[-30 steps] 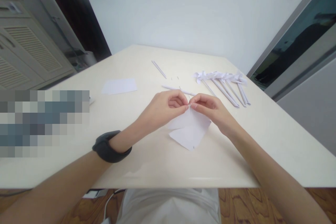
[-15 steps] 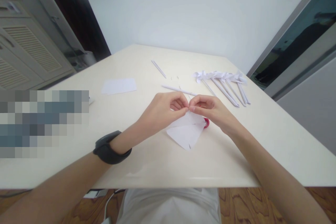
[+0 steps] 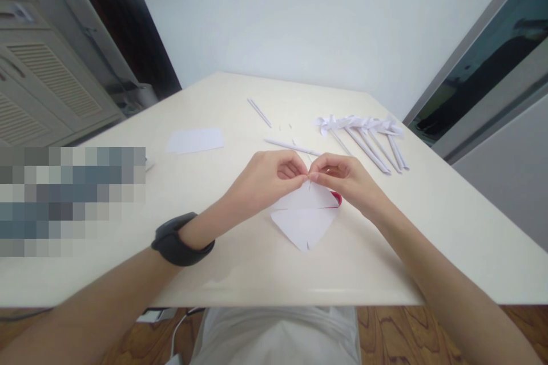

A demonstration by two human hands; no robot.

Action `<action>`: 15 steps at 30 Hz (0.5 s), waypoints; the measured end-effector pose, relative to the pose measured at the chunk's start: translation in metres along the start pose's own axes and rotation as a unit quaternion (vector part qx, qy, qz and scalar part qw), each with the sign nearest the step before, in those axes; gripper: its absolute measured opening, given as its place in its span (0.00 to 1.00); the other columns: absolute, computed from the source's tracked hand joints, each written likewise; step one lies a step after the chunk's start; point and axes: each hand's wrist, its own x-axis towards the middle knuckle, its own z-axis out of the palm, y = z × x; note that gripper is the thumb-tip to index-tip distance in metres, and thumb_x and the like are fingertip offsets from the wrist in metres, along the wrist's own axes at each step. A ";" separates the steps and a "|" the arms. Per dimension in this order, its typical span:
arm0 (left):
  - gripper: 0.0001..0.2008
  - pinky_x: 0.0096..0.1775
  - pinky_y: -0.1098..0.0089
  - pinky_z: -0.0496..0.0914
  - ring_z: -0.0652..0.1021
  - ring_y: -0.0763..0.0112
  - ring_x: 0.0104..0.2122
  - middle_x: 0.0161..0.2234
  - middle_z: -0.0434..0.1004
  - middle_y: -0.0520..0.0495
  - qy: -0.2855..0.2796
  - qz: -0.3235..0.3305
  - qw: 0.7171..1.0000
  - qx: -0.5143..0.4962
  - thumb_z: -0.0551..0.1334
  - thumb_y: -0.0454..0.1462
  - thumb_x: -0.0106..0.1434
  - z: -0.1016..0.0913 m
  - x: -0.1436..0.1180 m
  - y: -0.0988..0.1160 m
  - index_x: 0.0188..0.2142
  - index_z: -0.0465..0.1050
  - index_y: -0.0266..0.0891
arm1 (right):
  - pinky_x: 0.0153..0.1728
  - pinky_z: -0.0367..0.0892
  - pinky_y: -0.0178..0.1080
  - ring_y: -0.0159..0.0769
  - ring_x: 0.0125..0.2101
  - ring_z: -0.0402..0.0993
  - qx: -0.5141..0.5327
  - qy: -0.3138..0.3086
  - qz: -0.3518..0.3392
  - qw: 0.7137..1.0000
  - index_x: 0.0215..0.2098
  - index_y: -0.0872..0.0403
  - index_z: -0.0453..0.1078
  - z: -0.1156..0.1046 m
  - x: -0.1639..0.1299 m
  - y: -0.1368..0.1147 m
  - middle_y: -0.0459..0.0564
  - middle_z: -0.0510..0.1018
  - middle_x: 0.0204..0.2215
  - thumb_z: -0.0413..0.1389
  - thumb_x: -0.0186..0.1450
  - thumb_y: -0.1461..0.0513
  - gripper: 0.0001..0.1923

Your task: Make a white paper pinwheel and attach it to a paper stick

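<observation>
My left hand (image 3: 285,173) and my right hand (image 3: 338,175) meet over the middle of the table, thumbs and forefingers pinched together at the top of a white cut sheet of paper (image 3: 305,226). The sheet has slits, one of them at its lower tip. Both hands are closed on the paper's upper part, which the fingers largely cover. Something red (image 3: 337,199), its kind unclear, shows from behind the sheet under my right hand. Just beyond my fingers lies a rolled paper stick (image 3: 286,145).
Several paper pinwheels on rolled sticks (image 3: 370,148) lie at the right. Two thin paper rolls (image 3: 259,112) and small scraps lie farther back. A flat white paper (image 3: 195,141) rests on the left of the table (image 3: 240,279). A blurred-out patch covers the left edge.
The sheet's lower part has spread slightly wider and dropped a little, showing more of its slit. More of the red thing's edge shows. Both hands stay nearly in place.
</observation>
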 end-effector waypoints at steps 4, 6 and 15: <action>0.08 0.38 0.69 0.72 0.78 0.67 0.34 0.32 0.79 0.48 -0.004 -0.009 1.000 -0.021 0.59 0.40 0.58 -0.001 0.001 -0.001 0.31 0.73 0.38 | 0.23 0.59 0.32 0.29 0.26 0.66 -0.002 0.010 -0.010 1.000 0.30 0.55 0.70 0.000 0.000 0.000 0.47 0.72 0.28 0.56 0.59 0.58 0.08; 0.08 0.38 0.69 0.72 0.78 0.68 0.34 0.32 0.79 0.49 -0.002 -0.008 1.000 -0.022 0.59 0.39 0.58 -0.001 0.001 -0.001 0.31 0.73 0.38 | 0.25 0.61 0.33 0.30 0.27 0.67 0.004 0.013 -0.007 1.000 0.30 0.55 0.70 0.000 0.000 0.000 0.47 0.73 0.29 0.56 0.60 0.57 0.09; 0.06 0.38 0.70 0.72 0.78 0.69 0.34 0.32 0.78 0.49 0.005 -0.009 1.000 -0.009 0.58 0.36 0.58 0.001 0.001 -0.003 0.32 0.72 0.38 | 0.30 0.62 0.35 0.30 0.29 0.68 -0.064 0.033 -0.044 0.996 0.30 0.54 0.69 0.002 -0.001 -0.001 0.46 0.74 0.31 0.54 0.61 0.60 0.06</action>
